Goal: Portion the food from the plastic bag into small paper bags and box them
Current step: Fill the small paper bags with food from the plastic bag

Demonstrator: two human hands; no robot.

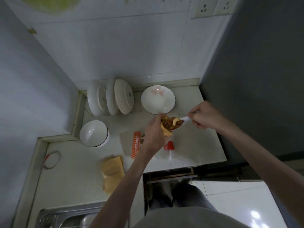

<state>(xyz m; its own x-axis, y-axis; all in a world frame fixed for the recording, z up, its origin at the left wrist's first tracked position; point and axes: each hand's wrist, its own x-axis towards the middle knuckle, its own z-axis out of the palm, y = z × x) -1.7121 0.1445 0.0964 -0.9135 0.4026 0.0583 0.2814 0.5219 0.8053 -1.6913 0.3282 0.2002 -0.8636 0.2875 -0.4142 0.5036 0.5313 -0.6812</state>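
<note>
My left hand [153, 134] grips a small yellow-brown paper bag [166, 131] above the counter, its mouth held open toward the right. My right hand [203, 115] pinches the handle of a white spoon [185, 120]. The spoon's bowl is heaped with brown and pale nuts [172, 124] and sits right at the bag's mouth. Beneath my left hand lies the clear plastic bag [136, 146] with an orange printed strip and a red label; my forearm hides part of it. A stack of flat paper bags [112, 170] lies on the counter to the lower left.
A white plate [158, 99] lies at the back of the counter beside a rack of upright plates [111, 97]. A white bowl [93, 133] stands on the left. A tape ring [51, 159] and steel sink [69, 218] sit lower left. A dark appliance [255, 79] borders the right.
</note>
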